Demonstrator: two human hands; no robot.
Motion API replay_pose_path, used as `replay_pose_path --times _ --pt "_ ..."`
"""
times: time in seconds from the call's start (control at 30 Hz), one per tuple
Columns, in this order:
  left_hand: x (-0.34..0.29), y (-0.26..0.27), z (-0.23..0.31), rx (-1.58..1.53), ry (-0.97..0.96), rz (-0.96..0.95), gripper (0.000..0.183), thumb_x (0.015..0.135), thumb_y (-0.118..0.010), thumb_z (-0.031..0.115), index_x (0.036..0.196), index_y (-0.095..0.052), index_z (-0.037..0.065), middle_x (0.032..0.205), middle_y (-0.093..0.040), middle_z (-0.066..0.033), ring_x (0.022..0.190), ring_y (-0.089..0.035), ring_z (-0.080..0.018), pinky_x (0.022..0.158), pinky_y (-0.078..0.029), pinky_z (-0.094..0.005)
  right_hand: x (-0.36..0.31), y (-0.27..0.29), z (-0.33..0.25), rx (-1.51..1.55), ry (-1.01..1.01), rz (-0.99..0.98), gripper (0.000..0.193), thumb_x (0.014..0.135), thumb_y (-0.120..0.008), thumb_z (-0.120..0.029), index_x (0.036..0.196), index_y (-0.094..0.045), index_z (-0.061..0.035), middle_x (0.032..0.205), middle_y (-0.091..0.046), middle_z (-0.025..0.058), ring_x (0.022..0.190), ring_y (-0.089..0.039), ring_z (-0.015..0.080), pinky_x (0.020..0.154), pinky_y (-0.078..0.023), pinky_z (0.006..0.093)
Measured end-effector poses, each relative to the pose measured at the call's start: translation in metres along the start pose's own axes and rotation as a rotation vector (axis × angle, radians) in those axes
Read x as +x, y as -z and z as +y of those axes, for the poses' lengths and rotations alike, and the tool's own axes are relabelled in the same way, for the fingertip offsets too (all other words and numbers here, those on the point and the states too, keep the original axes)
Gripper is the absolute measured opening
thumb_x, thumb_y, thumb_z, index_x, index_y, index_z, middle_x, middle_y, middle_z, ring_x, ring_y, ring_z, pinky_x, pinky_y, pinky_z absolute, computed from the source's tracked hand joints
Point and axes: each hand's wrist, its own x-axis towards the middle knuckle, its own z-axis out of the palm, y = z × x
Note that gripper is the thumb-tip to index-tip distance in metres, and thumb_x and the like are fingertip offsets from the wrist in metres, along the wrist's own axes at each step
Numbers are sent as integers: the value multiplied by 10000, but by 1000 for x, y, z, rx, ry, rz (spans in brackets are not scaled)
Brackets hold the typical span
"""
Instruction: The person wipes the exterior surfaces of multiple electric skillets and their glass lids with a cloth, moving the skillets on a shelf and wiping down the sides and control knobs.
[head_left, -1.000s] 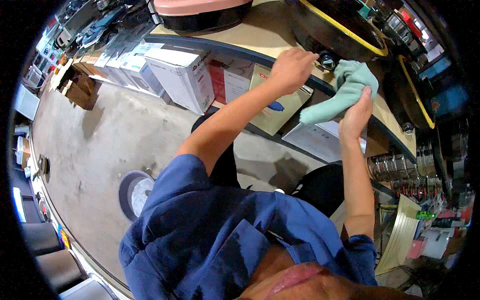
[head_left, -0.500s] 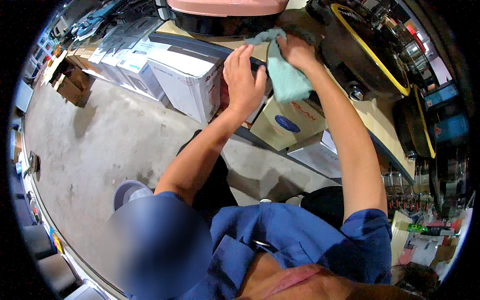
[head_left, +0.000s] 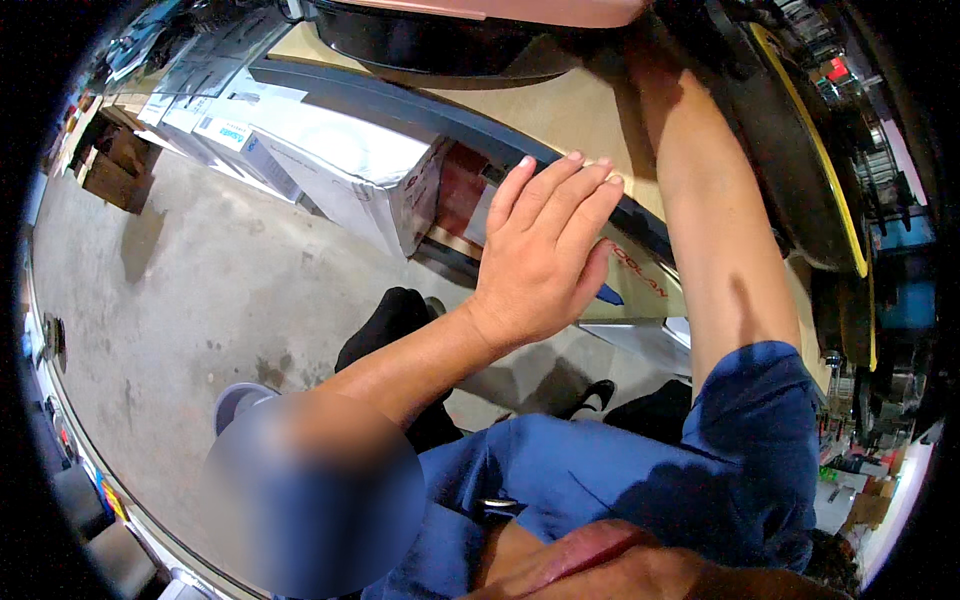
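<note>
My left hand (head_left: 545, 245) has its fingers stretched out and holds nothing. Its fingertips lie at the dark front edge (head_left: 400, 105) of a wooden shelf board (head_left: 590, 105). The right forearm (head_left: 715, 190) reaches over the board into the dark gap beside a pink-topped black appliance (head_left: 430, 45). In that shadow the fingers of my right hand are hidden, and the pale green cloth cannot be seen. To the right of this forearm stands a large dark round piece with a yellow rim (head_left: 815, 150).
White boxes (head_left: 340, 150) stand below the shelf to the left, with a tan box (head_left: 650, 290) behind my left hand. On the grey concrete floor are a brown carton (head_left: 118, 170) at far left and a light bucket (head_left: 235, 405) near my left elbow.
My right hand has gone farther back, into the gap by the appliance, and the green cloth has passed out of sight. My left hand has moved right and nearer to me.
</note>
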Motion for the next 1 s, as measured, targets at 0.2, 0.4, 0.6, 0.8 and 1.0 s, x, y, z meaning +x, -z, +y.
replay_pose_path --times 0.2,0.4,0.6,0.8,1.0 --pt "1 -5 -15 32 -36 35 596 793 -719 123 1373 -585 107 1392 -611 -70 1320 -538 -289 1181 -287 -501 -2 -5 2 -23 -33 8 661 1009 -446 -578 1482 -529 -125 1534 -492 174 1357 -519 359 1127 -362 537" --pt "-2 5 -19 83 -45 81 574 804 -721 104 1362 -590 104 1366 -627 -65 1295 -557 -288 1167 -308 -499 -24 0 12 -108 -72 -9 666 998 -470 -585 1484 -534 -134 1541 -487 169 1347 -531 353 1120 -390 508" --pt "-9 21 -42 203 -59 124 563 834 -700 79 1380 -561 75 1362 -623 -94 1301 -551 -302 1149 -345 -490 -19 -35 -7 -192 -36 -77 671 987 -494 -591 1485 -538 -143 1548 -482 165 1338 -543 347 1114 -418 480" --pt "6 -15 -12 40 -245 133 567 834 -692 61 1384 -556 62 1383 -609 -113 1311 -542 -323 1116 -396 -454 -39 3 129 -186 -36 -88 714 960 -517 -632 1465 -560 -128 1514 -521 173 1315 -556 368 1108 -434 460" --pt "-17 21 -47 192 -147 139 566 817 -692 37 1369 -568 52 1367 -618 -120 1303 -545 -339 1108 -425 -446 -182 98 -93 -83 3 -393 908 951 -364 -769 1507 -488 -61 1520 -488 241 1382 -483 418 1150 -370 483"
